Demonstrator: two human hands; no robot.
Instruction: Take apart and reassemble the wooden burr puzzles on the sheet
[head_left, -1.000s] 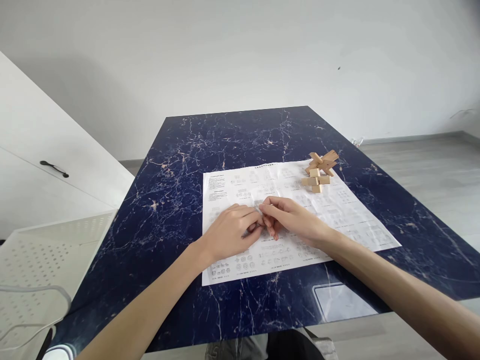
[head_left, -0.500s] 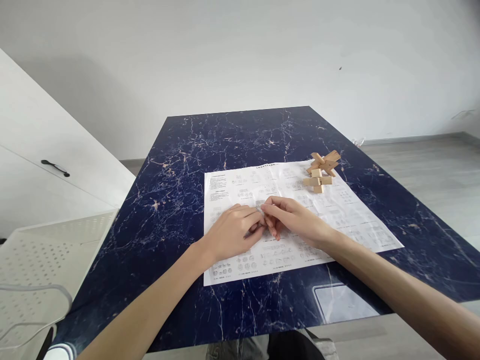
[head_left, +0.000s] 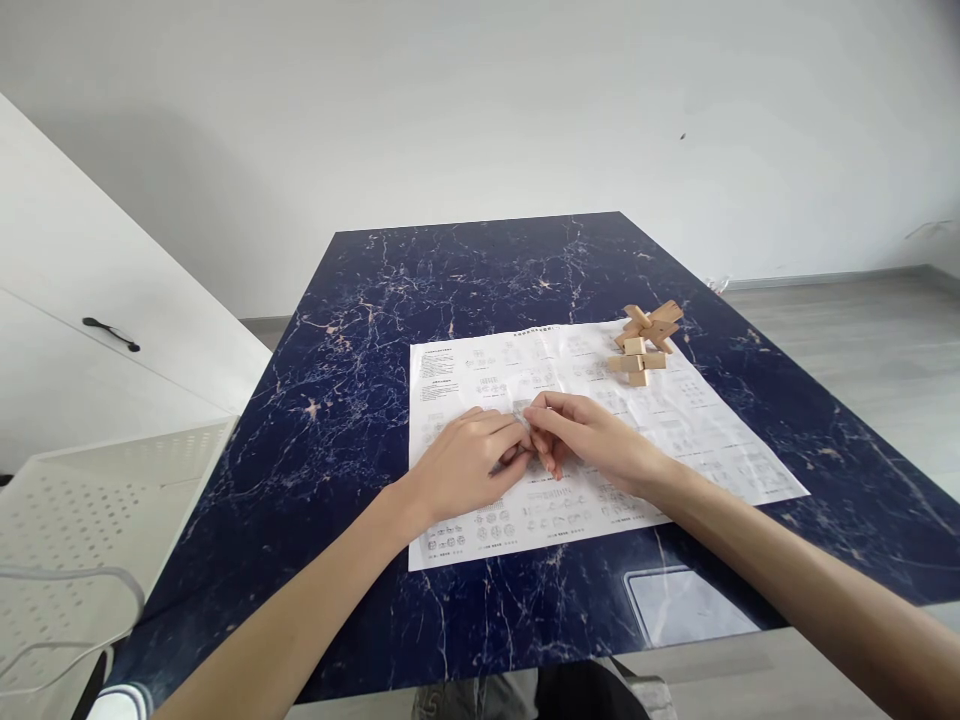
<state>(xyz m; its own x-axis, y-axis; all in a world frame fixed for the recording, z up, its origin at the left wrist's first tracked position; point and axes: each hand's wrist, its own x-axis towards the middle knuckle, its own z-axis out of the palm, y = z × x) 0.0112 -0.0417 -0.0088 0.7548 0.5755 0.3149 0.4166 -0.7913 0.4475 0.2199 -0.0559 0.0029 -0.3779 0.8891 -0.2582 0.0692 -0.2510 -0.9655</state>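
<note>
My left hand (head_left: 474, 458) rests on a large printed paper sheet (head_left: 712, 455) with its fingers curled in and held together. Its fingertips meet those of my right hand (head_left: 583, 435) near the middle of the sheet. The right thumb and index finger are closed, and the other fingers fold loosely beneath them. Nothing shows between the fingers of either hand, though the inner palms are hidden. Two small interlocked wooden block puzzles stand on the sheet's far right part: a cross-shaped one (head_left: 637, 363) in front and a star-like one (head_left: 658, 326) just behind it.
The dark blue marbled table (head_left: 360, 290) carries the sheet. A white cabinet (head_left: 97, 290) with a black handle and a perforated white surface (head_left: 67, 520) with a cable stand at the left. A pale rectangular reflection (head_left: 688, 605) shows near the front edge.
Both hands stay in place with the same finger positions. The view has shifted by a tiny amount; the sheet and wooden puzzles have not moved.
</note>
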